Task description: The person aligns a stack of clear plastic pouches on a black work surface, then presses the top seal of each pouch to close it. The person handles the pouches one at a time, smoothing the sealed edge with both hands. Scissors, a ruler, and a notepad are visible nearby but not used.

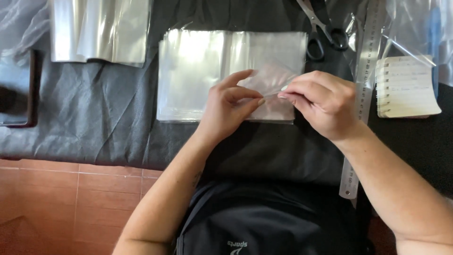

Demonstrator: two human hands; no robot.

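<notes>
Together, both hands, left (230, 106) and right (321, 101), pinch a clear plastic bag (271, 78) between them.

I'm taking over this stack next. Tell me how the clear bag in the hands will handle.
The clear bag bends between the fingertips, so it is probably floppy and very light. Its glossy film, like the stack beneath, likely slips and clings.

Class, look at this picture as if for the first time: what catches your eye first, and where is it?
At the centre, the left hand and right hand pinch a small clear plastic bag between their fingertips, above a stack of clear bags on a black cloth. To the right lie a long metal ruler, black-handled scissors and a spiral notepad.
</notes>
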